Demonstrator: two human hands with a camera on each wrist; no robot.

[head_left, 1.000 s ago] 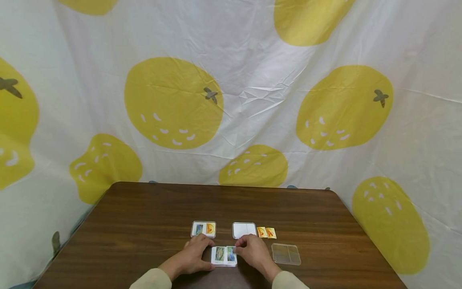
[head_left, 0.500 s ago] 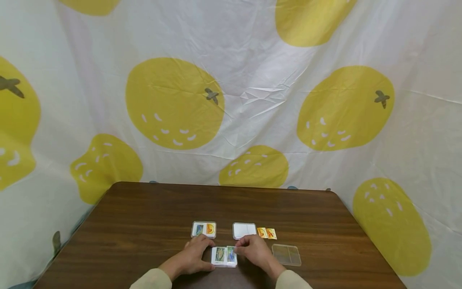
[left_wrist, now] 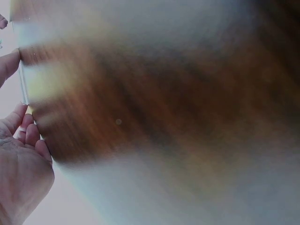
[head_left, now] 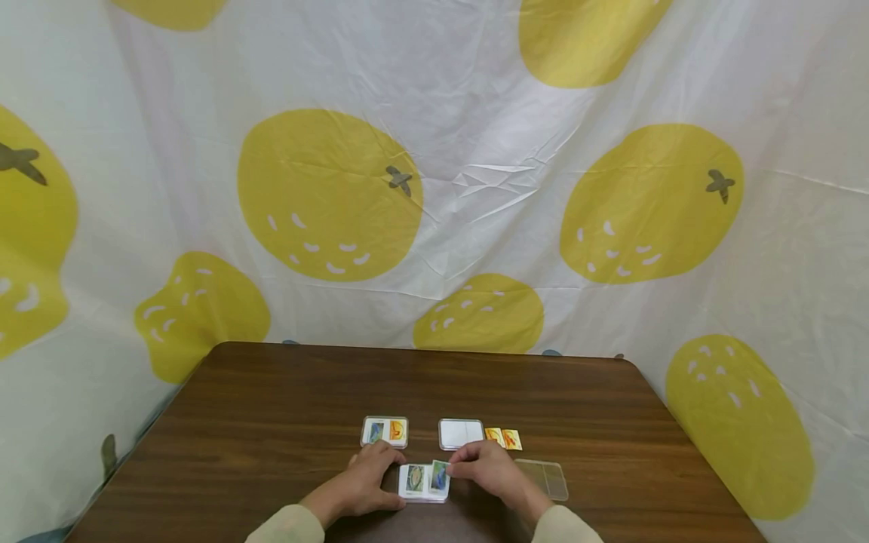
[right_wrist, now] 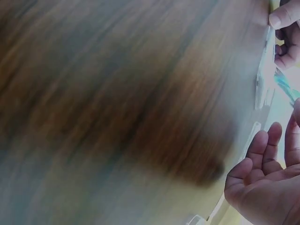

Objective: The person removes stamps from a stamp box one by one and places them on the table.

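A small clear-edged case (head_left: 424, 498) lies on the table in front of the person. My left hand (head_left: 363, 480) holds it at its left side, thumb at the near corner and fingers at the far one. In the case's left half sits a picture card (head_left: 415, 478). My right hand (head_left: 490, 471) pinches a blue-green picture card (head_left: 440, 475) by its right edge. That card is tilted over the case's right half. In the right wrist view the same card (right_wrist: 284, 86) shows near the right fingers (right_wrist: 258, 145), partly cut off by the frame's edge.
Farther back on the brown table (head_left: 326, 385) are a case with two picture cards (head_left: 385, 432) and a white-bottomed case (head_left: 462, 434). Orange picture cards (head_left: 511, 440) lie right of the latter. A clear divided lid (head_left: 555, 483) sits by the right forearm.
My right hand has shifted slightly to the right. The blue-green card, flat in the case's right half before, is now raised and tilted. My left hand stays in place.
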